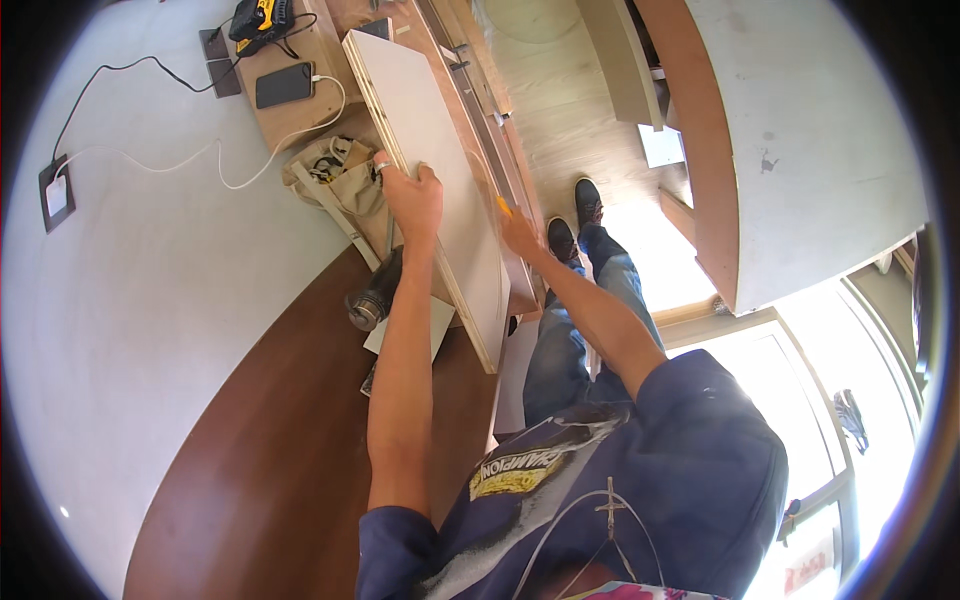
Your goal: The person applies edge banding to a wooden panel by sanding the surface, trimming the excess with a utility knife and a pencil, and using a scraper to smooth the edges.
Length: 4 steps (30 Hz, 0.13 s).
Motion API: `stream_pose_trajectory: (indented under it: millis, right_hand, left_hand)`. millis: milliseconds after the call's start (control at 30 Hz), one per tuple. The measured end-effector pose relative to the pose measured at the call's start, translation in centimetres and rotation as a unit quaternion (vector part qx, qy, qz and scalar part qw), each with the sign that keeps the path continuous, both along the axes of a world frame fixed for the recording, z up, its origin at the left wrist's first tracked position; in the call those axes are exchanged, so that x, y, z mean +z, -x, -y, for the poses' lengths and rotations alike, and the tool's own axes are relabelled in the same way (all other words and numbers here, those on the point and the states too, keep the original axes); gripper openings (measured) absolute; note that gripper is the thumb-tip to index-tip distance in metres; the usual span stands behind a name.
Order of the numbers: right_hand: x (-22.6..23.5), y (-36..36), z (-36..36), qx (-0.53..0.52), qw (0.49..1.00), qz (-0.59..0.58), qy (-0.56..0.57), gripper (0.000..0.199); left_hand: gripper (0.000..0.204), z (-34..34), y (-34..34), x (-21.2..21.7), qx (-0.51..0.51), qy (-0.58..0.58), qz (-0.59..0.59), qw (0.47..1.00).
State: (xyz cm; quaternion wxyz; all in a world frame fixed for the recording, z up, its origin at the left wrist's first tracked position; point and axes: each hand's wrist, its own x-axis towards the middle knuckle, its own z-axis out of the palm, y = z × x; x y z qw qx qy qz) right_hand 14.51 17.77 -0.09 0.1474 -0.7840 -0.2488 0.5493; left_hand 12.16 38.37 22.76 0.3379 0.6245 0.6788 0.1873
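Got my left hand [413, 197] clamped on the white board's [440, 180] top edge mid-frame, right hand [520, 235] pinching a yellow pencil [503, 207] against it; looks stiff, awkwardly long, so grip the edges.

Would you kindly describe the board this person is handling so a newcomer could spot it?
Start at the brown floor beside the white wall. A long pale board stands there on edge, the left hand gripping its upper edge. It is the broadest, lightest panel among darker wooden pieces.
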Motion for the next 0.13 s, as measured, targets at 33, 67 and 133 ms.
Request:
stream_pose_trajectory:
  millis: [33, 67, 133]
  right_hand:
    - [0.7, -0.5, 1.8, 0.003, 1.0, 0.003, -0.002, 0.046]
    - [1.5, -1.3, 3.2, -0.019, 1.0, 0.0, 0.013, 0.048]
    - [2.1, -3.9, 4.7, -0.044, 0.999, 0.012, 0.027, 0.049]
  left_hand:
    - [0.045, 0.0, 0.2, 0.1, 0.003, -0.002, 0.003, 1.0]
    - [0.046, -0.1, 0.4, 0.1, 0.0, -0.001, -0.005, 1.0]
    - [0.048, -0.1, 0.2, -0.5, -0.004, -0.005, -0.002, 1.0]
